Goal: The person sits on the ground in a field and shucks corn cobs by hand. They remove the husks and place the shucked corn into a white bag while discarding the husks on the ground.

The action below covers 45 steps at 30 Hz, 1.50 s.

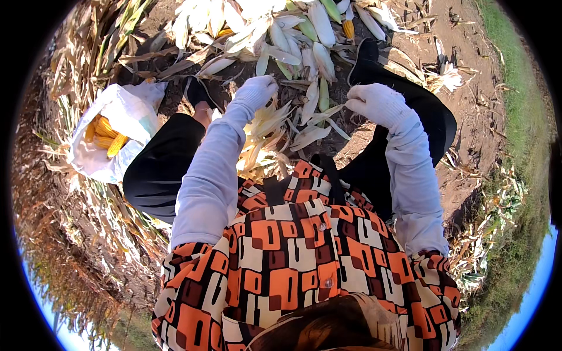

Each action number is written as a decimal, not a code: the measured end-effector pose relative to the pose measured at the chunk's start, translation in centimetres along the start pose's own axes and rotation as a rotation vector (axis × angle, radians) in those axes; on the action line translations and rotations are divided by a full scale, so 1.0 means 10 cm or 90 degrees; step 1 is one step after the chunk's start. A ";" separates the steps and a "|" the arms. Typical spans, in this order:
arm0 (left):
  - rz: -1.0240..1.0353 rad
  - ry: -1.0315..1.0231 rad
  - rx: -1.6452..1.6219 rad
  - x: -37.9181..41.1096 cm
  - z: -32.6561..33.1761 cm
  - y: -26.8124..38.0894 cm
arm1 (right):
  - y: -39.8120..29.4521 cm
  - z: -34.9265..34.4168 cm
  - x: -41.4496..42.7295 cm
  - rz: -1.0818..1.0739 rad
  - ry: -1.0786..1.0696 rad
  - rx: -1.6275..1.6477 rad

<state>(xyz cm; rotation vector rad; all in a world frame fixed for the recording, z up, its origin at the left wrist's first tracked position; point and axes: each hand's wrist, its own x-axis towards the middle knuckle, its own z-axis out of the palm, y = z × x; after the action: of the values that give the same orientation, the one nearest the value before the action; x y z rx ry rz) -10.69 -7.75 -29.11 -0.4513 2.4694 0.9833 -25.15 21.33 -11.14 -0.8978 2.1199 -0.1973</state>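
Observation:
My left hand (pixel 260 91), in a white knit glove, is curled in front of me above loose pale corn husks (pixel 263 125). Whether its fingers hold anything is hidden. My right hand (pixel 375 102), gloved the same way, is bent inward beside my right leg. A narrow dry husk leaf (pixel 327 112) reaches close to its fingertips, but I cannot tell if they grip it. Beyond both hands lies a heap of corn ears (pixel 281 35), mostly still in pale or green husks. One ear's bare yellow kernels (pixel 348 29) show at the heap's right side.
A white plastic sack (pixel 131 109) stands open left of my bent left knee (pixel 160 166), with several husked yellow corn cobs (pixel 106 134) inside. Dry corn stalks (pixel 74 66) cover the ground at left. Bare soil (pixel 474 109) and a grass strip (pixel 518 105) lie at right.

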 end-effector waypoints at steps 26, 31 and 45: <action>-0.208 -0.311 0.108 1.59 1.52 0.41 | -0.13 -0.21 0.25 -0.179 0.122 0.087; -0.058 -0.146 -0.172 1.20 1.05 0.35 | -0.16 -0.21 0.19 -0.164 0.091 0.084; 0.293 0.116 -0.879 -0.35 -1.11 1.11 | -0.31 0.09 0.37 -0.170 0.150 0.635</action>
<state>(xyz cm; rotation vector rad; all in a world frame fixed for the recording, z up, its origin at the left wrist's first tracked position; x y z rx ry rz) -15.79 -7.42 -13.84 -0.3410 1.6388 2.8646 -24.42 16.71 -12.72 -0.5353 1.7280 -1.4032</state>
